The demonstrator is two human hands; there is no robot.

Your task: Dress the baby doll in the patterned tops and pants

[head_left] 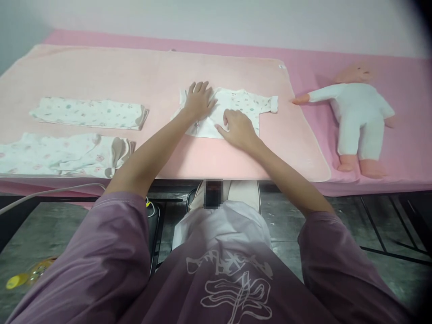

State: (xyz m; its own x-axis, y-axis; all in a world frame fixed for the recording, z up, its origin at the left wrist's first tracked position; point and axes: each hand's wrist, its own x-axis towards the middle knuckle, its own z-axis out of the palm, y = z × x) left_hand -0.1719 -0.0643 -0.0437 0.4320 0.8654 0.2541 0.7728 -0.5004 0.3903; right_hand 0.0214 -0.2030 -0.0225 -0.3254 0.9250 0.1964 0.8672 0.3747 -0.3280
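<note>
A small white baby shirt [240, 100] with a scattered print lies spread on the pink mat, one sleeve stretched out to the right. My left hand [198, 102] rests flat on the shirt's left part, fingers extended, and covers some of that side. Near the shirt's lower middle is my right hand [239, 128], its fingers bent and its thumb apart from them. I see nothing held in either hand.
To the left lie a folded printed garment [87, 112] and a stack of folded baby clothes [67, 155]. A doll in white [359, 112] lies at the right on the pink bed cover [408, 99]. The pale pink mat [151, 67] reaches the bed's front edge.
</note>
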